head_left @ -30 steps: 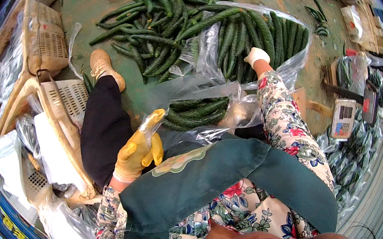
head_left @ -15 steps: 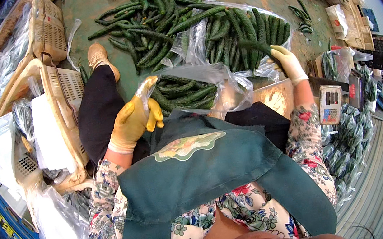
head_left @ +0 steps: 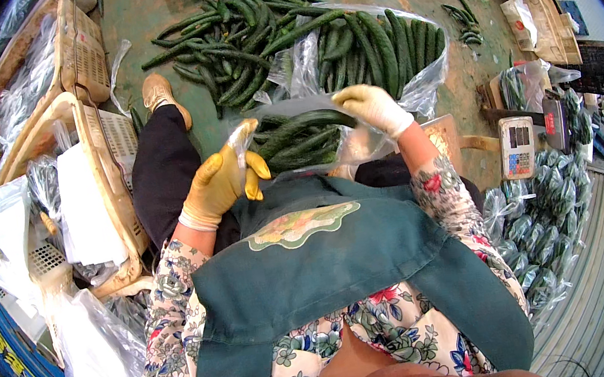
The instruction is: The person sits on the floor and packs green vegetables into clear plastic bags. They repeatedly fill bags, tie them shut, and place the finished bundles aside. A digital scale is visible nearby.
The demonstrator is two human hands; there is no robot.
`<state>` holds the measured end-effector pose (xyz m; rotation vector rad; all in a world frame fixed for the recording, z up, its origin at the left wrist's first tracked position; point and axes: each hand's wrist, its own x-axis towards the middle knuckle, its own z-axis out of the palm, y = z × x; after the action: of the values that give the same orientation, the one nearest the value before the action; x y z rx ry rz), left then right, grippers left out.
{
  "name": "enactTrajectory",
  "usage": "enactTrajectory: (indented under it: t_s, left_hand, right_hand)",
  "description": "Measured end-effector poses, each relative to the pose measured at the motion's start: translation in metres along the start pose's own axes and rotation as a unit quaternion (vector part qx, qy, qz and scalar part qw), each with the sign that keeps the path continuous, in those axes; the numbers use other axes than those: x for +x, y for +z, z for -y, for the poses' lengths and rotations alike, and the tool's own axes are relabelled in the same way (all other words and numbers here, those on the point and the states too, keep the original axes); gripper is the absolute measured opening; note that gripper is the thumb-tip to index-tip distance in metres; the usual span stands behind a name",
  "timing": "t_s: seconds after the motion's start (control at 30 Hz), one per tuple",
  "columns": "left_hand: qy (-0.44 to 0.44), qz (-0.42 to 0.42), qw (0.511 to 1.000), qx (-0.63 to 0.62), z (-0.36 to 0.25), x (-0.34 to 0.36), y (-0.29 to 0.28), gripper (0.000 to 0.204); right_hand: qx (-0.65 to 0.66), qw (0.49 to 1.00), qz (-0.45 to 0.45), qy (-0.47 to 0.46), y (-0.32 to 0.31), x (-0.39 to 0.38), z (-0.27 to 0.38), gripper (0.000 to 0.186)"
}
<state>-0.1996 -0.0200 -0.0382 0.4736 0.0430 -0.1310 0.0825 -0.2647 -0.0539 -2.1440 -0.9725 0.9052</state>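
My left hand [head_left: 222, 179], in a yellow glove, grips the near-left edge of a clear plastic bag [head_left: 310, 103] in front of my apron. Several dark green cucumbers [head_left: 301, 151] lie in that bag. At the bag's right side is my right hand [head_left: 371, 108], in a pale glove, its fingers closed around the end of a long cucumber [head_left: 316, 119]. That cucumber lies over the others at the bag's mouth. Just beyond, a larger clear bag [head_left: 444, 58] lies spread open with many cucumbers in it.
A loose heap of cucumbers [head_left: 238, 38] lies on the green floor. Plastic crates [head_left: 95, 127] with bags and white sheets stand at left. A scale's keypad unit [head_left: 517, 147] is at right, above packed bags of cucumbers [head_left: 553, 210]. A few small cucumbers [head_left: 468, 21] lie far right.
My right hand has moved left with a cucumber, from the larger bag to the smaller one. My left hand stays on the bag's edge, moved slightly right.
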Motion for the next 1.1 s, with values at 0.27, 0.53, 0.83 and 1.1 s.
enactTrajectory:
  t_s: [0.27,0.53,0.83,1.1]
  left_hand:
    - [-0.068,-0.041,0.997,0.025,-0.002,0.003,0.013,0.114]
    - [-0.094,-0.05,0.994,-0.03,-0.014,0.007,0.01,0.114]
    - [-0.113,-0.094,0.988,-0.049,-0.019,0.013,0.012,0.116]
    - [-0.088,-0.075,0.993,-0.011,-0.018,0.015,0.019,0.112]
  right_hand:
    - [-0.202,0.941,-0.034,0.27,0.005,0.125,-0.101,0.049]
    - [-0.11,0.839,-0.191,0.497,0.069,0.176,-0.112,0.115]
    - [-0.062,0.91,-0.169,0.374,0.011,0.164,-0.167,0.104]
    - [0.546,0.751,-0.043,0.37,-0.075,0.093,-0.163,0.05]
